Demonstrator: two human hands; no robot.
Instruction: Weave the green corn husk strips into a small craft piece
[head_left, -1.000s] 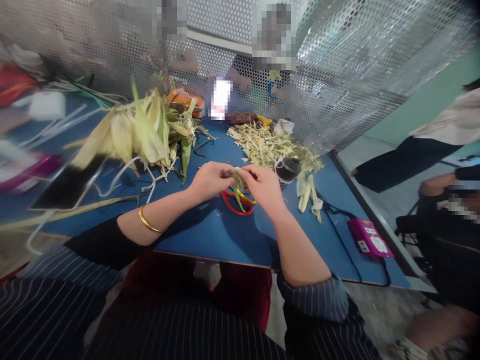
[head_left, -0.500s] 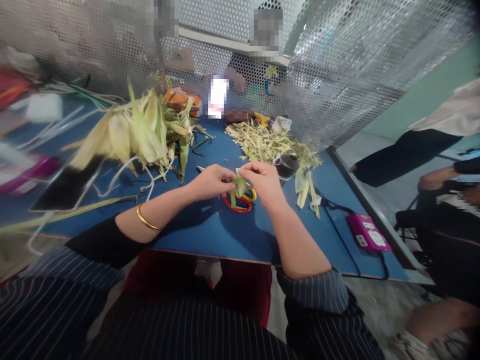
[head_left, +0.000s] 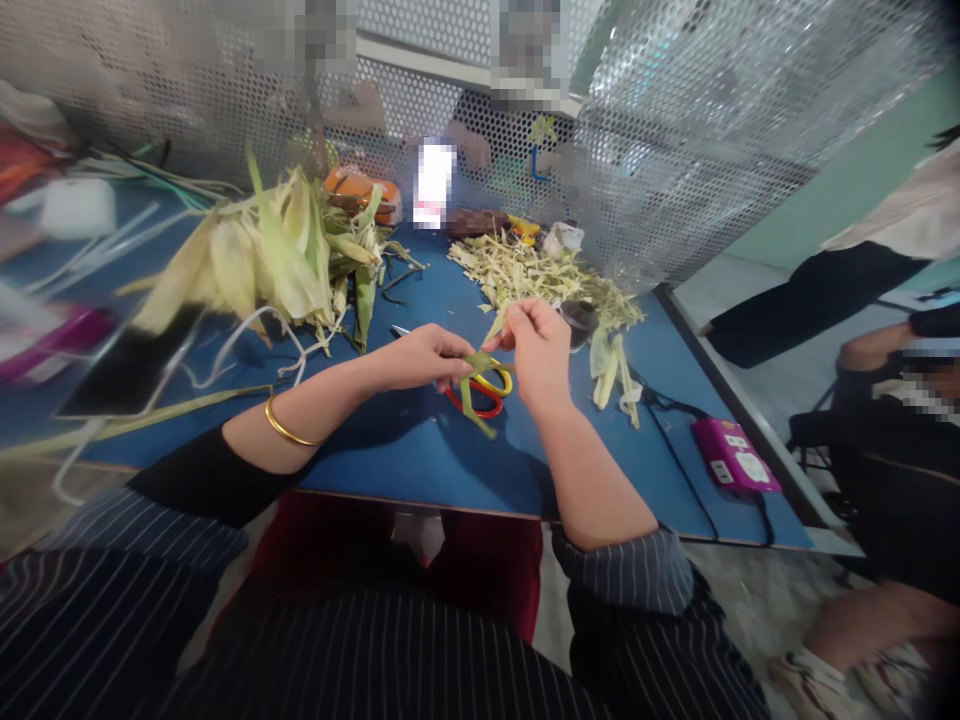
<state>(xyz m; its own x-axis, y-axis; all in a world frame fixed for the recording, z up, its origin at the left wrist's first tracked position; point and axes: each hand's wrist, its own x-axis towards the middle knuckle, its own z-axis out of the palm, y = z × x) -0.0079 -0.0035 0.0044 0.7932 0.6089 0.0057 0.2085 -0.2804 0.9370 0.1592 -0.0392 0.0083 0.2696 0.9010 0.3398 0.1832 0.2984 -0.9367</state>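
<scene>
Between my two hands is a small green piece of corn husk (head_left: 477, 366) with a strip hanging down from it. My left hand (head_left: 429, 358) pinches its left side. My right hand (head_left: 538, 345) is closed on a pale strip at the upper right of the piece. Scissors with red and yellow handles (head_left: 495, 380) lie on the blue table just beneath, partly hidden by the husk and my left hand. A dark spool (head_left: 579, 320) stands behind my right hand. Beyond it spreads a heap of cut husk bits (head_left: 517, 270).
Large corn husks (head_left: 277, 255) are piled at the left, near a black tablet-like panel (head_left: 131, 365) and white cables. A purple box (head_left: 735, 456) sits at the right edge. A perforated metal screen (head_left: 420, 100) borders the back; people sit and stand at the right.
My right hand has moved up slightly, drawing the pale strip away from the piece. The green strip below now hangs longer over the scissors. My left hand has barely moved.
</scene>
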